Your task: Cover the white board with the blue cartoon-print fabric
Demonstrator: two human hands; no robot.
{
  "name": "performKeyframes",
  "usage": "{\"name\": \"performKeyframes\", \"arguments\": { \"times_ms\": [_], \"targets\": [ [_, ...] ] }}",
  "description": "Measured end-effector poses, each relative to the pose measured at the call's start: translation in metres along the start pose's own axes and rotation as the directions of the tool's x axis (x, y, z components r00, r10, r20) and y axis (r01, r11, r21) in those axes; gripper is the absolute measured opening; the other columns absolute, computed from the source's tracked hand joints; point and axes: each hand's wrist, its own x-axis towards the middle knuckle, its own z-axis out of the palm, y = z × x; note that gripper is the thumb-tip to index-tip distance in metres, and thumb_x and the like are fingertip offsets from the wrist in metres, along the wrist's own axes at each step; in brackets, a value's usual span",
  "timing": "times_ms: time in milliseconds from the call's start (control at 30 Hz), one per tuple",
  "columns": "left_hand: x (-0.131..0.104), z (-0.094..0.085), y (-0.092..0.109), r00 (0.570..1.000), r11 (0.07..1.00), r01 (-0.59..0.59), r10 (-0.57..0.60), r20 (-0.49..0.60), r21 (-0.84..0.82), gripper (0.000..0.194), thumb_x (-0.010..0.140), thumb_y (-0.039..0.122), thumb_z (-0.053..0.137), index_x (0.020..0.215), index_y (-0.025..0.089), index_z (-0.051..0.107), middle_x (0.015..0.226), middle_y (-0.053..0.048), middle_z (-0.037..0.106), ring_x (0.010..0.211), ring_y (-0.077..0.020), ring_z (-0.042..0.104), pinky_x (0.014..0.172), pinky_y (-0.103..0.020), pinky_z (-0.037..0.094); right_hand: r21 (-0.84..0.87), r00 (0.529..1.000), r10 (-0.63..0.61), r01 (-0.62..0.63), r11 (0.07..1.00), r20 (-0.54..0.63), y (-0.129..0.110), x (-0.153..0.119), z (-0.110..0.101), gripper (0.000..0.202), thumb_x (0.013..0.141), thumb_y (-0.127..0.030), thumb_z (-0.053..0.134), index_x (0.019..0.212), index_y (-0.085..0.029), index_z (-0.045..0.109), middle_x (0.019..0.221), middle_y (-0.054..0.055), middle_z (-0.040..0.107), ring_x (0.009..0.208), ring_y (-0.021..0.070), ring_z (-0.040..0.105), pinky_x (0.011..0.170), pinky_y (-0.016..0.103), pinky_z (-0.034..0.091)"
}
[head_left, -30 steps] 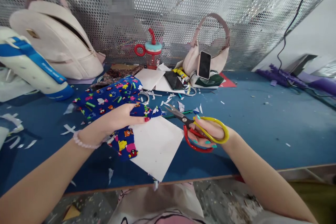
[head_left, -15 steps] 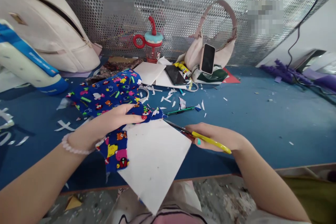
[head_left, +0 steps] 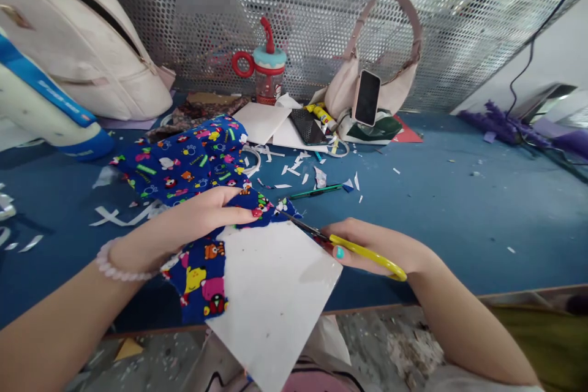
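A white square board (head_left: 280, 294) juts over the table's front edge, one corner toward me. Blue cartoon-print fabric (head_left: 186, 162) is folded over two of its edges, and more of it spreads behind on the table. My left hand (head_left: 214, 211) grips the fabric and the board's far corner, thumb on top; the other fingers are partly hidden. In my right hand (head_left: 367, 245) is a pair of yellow-handled scissors (head_left: 367, 252), fingers wrapped round the handles. The scissor blades point left and meet the fabric by the board's right-hand edge.
White paper scraps (head_left: 294, 168) and a green craft knife (head_left: 316, 191) lie behind the board. Farther back stand a red-handled cup (head_left: 269, 73), a phone (head_left: 366, 98) leaning on a pale handbag (head_left: 342, 82), a backpack (head_left: 105, 67) and a large blue-capped tube (head_left: 50, 104).
The scissor tips have shifted slightly left onto the fabric, and the cut fabric end now sticks out beside the blades. The board sits a little lower in view.
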Motion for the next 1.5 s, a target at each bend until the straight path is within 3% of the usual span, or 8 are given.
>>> {"name": "performKeyframes", "arguments": {
  "times_ms": [200,300,467,733,833,1000,1300,1500],
  "targets": [
    [0.0,0.001,-0.001,0.999,1.0,0.029,-0.029,0.022,-0.006,0.036,0.071,0.053,0.07,0.096,0.029,0.074,0.108,0.001,0.076,0.098,-0.026,0.07,0.079,-0.032,0.057,0.295,0.987,0.14,-0.155,0.943,0.072,-0.01,-0.003,0.006,0.066,0.08,-0.085,0.036,0.071,-0.02,0.038,0.06,-0.005,0.037,0.049,0.0073,0.034,0.041,0.02,0.03],
    [0.001,0.0,-0.003,0.998,0.999,0.046,-0.045,-0.047,0.023,0.042,0.068,0.054,0.071,0.1,0.028,0.073,0.113,-0.002,0.074,0.107,-0.0286,0.067,0.086,-0.035,0.055,0.348,0.981,0.174,-0.194,0.917,0.087,-0.009,-0.001,0.008,0.065,0.079,-0.084,0.042,0.071,-0.02,0.04,0.06,-0.006,0.04,0.047,0.0062,0.036,0.04,0.019,0.033],
    [0.001,0.001,-0.003,0.99,0.993,0.069,-0.056,-0.128,0.096,0.046,0.068,0.055,0.07,0.105,0.027,0.072,0.124,-0.004,0.069,0.114,-0.0303,0.063,0.091,-0.038,0.053,0.365,0.99,0.135,-0.143,0.92,0.046,-0.005,0.001,0.011,0.064,0.08,-0.082,0.045,0.071,-0.019,0.041,0.059,-0.006,0.04,0.047,0.0064,0.038,0.04,0.019,0.035],
    [0.004,0.0,-0.008,0.989,0.988,-0.04,0.061,-0.136,0.151,0.033,0.071,0.054,0.069,0.092,0.029,0.076,0.098,-0.004,0.076,0.1,-0.0296,0.069,0.078,-0.034,0.056,0.368,0.991,0.125,-0.134,0.92,0.048,-0.002,0.002,0.011,0.063,0.081,-0.081,0.044,0.071,-0.019,0.041,0.059,-0.006,0.041,0.046,0.0063,0.039,0.04,0.019,0.033],
    [0.004,-0.001,-0.009,0.981,0.98,-0.062,0.095,-0.168,0.189,0.03,0.071,0.052,0.069,0.091,0.031,0.076,0.099,-0.002,0.076,0.103,-0.0289,0.068,0.081,-0.033,0.056,0.355,0.991,0.131,-0.137,0.925,0.041,-0.003,0.001,0.012,0.061,0.082,-0.079,0.046,0.069,-0.02,0.041,0.058,-0.006,0.041,0.045,0.0065,0.039,0.04,0.019,0.033],
    [0.006,-0.001,-0.009,0.978,0.977,-0.058,0.097,-0.184,0.206,0.031,0.07,0.051,0.07,0.093,0.03,0.075,0.106,-0.002,0.075,0.108,-0.0295,0.066,0.086,-0.033,0.055,0.299,0.983,0.183,-0.183,0.936,0.029,-0.004,0.002,0.014,0.057,0.084,-0.073,0.05,0.067,-0.02,0.041,0.052,-0.005,0.043,0.044,0.0069,0.042,0.038,0.017,0.032],
    [0.008,0.0,-0.007,0.987,0.984,-0.071,0.093,-0.133,0.163,0.028,0.069,0.05,0.069,0.086,0.028,0.075,0.098,-0.004,0.075,0.107,-0.0309,0.065,0.089,-0.035,0.054,0.28,0.978,0.206,-0.2,0.939,0.008,0.0,0.002,0.018,0.053,0.088,-0.066,0.052,0.065,-0.019,0.041,0.05,-0.006,0.045,0.04,0.0058,0.044,0.037,0.016,0.033],
    [0.007,0.0,-0.003,0.988,0.984,-0.001,0.028,-0.153,0.177,0.033,0.067,0.054,0.07,0.083,0.026,0.074,0.102,-0.005,0.074,0.107,-0.0325,0.064,0.091,-0.037,0.053,0.313,0.971,0.24,-0.233,0.921,0.018,-0.001,0.003,0.017,0.055,0.086,-0.068,0.054,0.064,-0.02,0.041,0.05,-0.005,0.046,0.04,0.006,0.045,0.036,0.017,0.035]
  ]
}}
